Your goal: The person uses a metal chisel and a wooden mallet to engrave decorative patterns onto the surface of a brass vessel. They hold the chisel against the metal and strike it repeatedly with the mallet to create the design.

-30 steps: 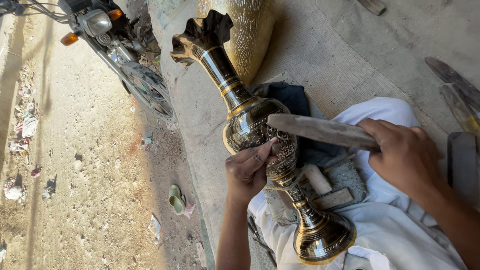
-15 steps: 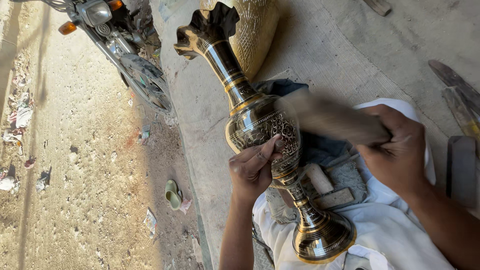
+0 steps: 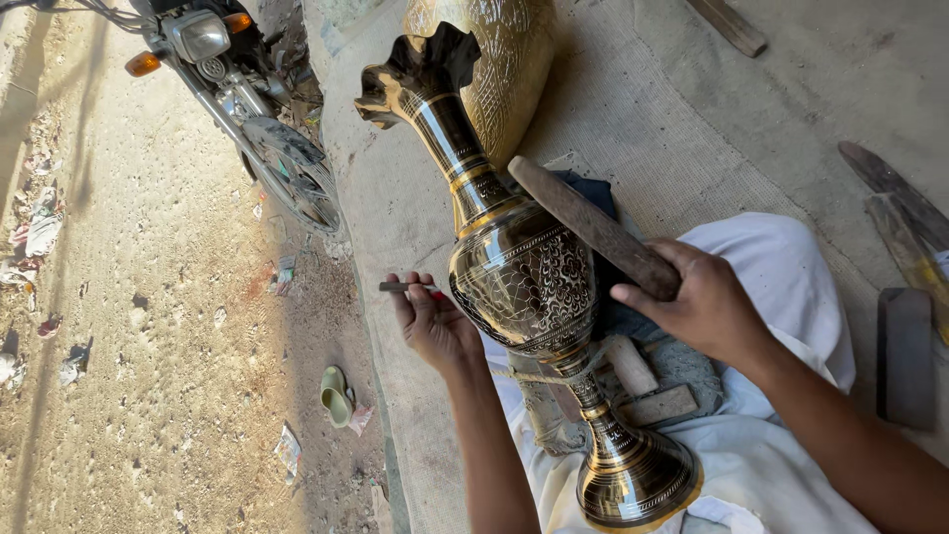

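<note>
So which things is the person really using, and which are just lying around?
In use:
- brass vase
- thin metal tool in the left hand
- wooden stick in the right hand

Lying about:
- motorbike
- green sandal
- second engraved brass vessel
- flat blades

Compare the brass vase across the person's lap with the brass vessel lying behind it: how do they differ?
The engraved vase is dark and glossy with gold bands; the vessel behind is plain matte gold all over. The vase shows whole, from frilled mouth to flared foot; the vessel is cut off by the frame edge. The left hand with its thin chisel is beside the vase, and the right hand holds a wooden mallet over it; the vessel is untouched. Both carry fine engraved patterns.
</note>
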A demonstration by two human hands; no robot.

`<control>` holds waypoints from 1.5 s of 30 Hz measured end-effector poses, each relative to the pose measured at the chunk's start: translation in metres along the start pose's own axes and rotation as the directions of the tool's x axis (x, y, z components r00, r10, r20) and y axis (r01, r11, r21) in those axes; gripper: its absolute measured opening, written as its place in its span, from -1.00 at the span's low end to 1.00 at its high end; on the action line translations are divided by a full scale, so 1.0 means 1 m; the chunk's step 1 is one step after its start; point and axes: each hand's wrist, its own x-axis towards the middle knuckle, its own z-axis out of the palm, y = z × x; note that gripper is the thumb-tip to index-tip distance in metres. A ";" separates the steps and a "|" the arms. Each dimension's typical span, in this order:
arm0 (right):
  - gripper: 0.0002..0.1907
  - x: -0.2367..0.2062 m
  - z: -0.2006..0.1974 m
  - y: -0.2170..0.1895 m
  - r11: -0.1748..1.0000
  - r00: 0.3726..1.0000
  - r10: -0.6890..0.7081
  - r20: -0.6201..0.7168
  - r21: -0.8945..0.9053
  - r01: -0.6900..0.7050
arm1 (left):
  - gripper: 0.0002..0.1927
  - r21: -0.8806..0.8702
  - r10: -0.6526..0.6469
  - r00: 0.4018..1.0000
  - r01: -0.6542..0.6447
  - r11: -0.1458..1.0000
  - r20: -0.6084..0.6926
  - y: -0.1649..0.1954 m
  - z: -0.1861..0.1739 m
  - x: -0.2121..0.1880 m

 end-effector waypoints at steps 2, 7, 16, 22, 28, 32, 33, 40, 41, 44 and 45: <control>-0.31 0.009 0.013 0.003 0.986 0.981 0.166 0.104 -0.034 -0.163 | -0.69 -0.112 -0.117 0.993 0.113 0.987 -0.033 -0.024 -0.010 0.020; -0.23 0.018 0.031 0.012 0.980 0.988 0.030 0.149 0.189 -0.058 | -0.78 -0.388 -0.358 0.934 0.329 0.861 -0.004 -0.049 -0.016 0.032; -0.43 0.027 0.033 0.024 0.904 0.930 0.184 0.317 0.317 -0.287 | -0.63 -0.257 -0.237 0.971 0.237 0.937 0.030 -0.033 -0.008 0.030; -0.53 0.023 0.038 0.026 0.840 0.918 0.174 0.358 0.433 -0.328 | -0.59 -0.138 -0.159 0.987 0.155 0.978 -0.021 -0.027 -0.005 0.029; -0.57 -0.005 0.031 0.034 0.808 0.946 0.221 0.239 0.499 -0.314 | -0.49 0.031 -0.021 0.999 0.020 0.999 0.034 0.005 -0.003 0.008; -0.65 -0.021 0.020 0.053 0.813 0.972 0.145 0.185 0.538 -0.224 | -0.44 0.247 -0.037 0.986 -0.004 0.969 0.162 0.033 -0.006 -0.028; -0.64 -0.024 0.018 0.057 0.804 0.975 0.131 0.181 0.555 -0.211 | -0.43 0.301 -0.056 0.979 -0.006 0.954 0.196 0.037 -0.006 -0.037; -0.52 -0.037 0.007 0.049 0.805 0.998 0.058 0.027 0.590 -0.063 | -0.46 0.356 -0.139 0.893 -0.025 0.934 0.427 0.038 0.020 -0.071; -0.50 -0.037 0.006 0.044 0.812 0.999 0.042 -0.020 0.583 -0.022 | -0.47 0.342 -0.125 0.880 -0.045 0.939 0.458 0.037 0.026 -0.074; -0.53 -0.028 0.003 0.030 0.955 0.946 -0.295 -0.130 -0.039 0.293 | -0.49 0.489 -0.076 0.838 -0.240 0.839 0.541 0.039 0.040 -0.079; -0.56 -0.025 0.001 0.025 0.956 0.960 -0.266 -0.091 -0.154 0.250 | -0.50 0.557 -0.064 0.820 -0.327 0.764 0.569 0.040 0.044 -0.080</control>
